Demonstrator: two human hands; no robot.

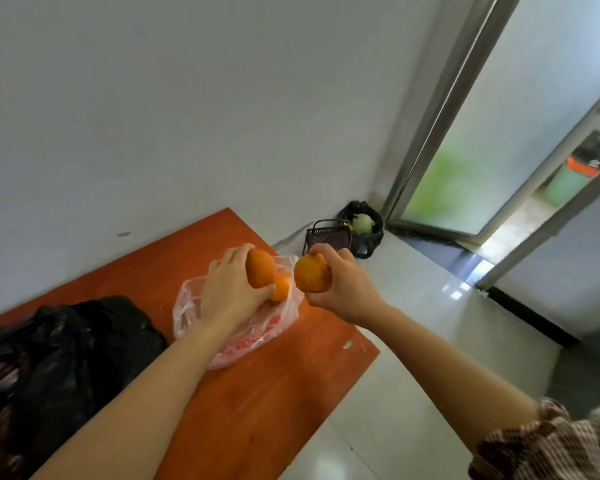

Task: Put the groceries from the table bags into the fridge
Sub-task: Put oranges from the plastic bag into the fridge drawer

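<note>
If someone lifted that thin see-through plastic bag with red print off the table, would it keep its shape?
Probably not. The thin see-through plastic bag with red print lies crumpled and slack on the orange-brown wooden table, so it looks floppy and light. The round orange fruit at its opening would likely roll and sag to the bottom.

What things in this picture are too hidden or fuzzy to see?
- Head view: what is inside the black bag; its dark plastic hides it, and the left edge cuts it off.
- How many oranges are in the clear bag; the left hand, gripping an orange, covers its mouth.
- What the green shape behind the frosted door is; the glass blurs it.
- The fridge: nowhere in view.
</note>
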